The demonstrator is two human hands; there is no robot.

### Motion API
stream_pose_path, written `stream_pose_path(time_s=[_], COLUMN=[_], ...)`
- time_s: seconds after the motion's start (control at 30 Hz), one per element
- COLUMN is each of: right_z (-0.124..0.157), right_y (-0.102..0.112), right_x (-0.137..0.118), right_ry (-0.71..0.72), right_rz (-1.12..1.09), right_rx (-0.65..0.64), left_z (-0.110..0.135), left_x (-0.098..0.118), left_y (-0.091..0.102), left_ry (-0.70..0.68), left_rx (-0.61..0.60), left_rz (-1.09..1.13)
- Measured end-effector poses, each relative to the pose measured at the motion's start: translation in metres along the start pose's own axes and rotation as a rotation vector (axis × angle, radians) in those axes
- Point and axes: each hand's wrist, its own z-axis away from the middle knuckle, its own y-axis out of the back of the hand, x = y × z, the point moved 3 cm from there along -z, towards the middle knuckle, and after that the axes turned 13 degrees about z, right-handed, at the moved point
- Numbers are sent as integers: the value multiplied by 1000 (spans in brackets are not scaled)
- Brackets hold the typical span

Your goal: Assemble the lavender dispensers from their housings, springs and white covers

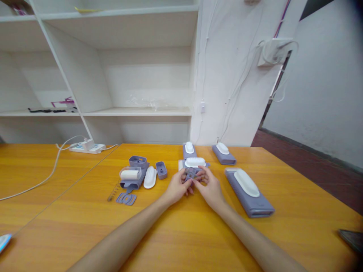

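Observation:
My left hand (177,187) and my right hand (208,186) meet over the orange table (181,226), both pinching a small purple plastic part (191,174) between their fingertips. Just behind it lies a white brush-like piece on a purple base (195,162). Left of my hands lie several loose parts: a purple housing with a white roller (130,175), a white oval cover (150,177), a small purple cup (161,169), a purple box (138,161), flat purple pieces (126,198) and a metal spring (113,191).
An assembled purple and white unit (248,190) lies right of my hands, two smaller ones (224,153) (189,149) behind. A white power strip (87,147) with its cable sits at the back left. White shelves (136,111) stand behind the table.

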Motion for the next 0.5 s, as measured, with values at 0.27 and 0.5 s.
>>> stream_pose_path(time_s=[0.27,0.5], right_z=[-1,-7], right_y=[6,6], right_x=[-9,5], right_ry=[50,-118], right_rz=[142,-121], right_rx=[-23,75], left_z=[0,1], left_x=[0,0], left_y=[2,1], left_ry=[12,19], left_rx=[62,30], left_rz=[43,7])
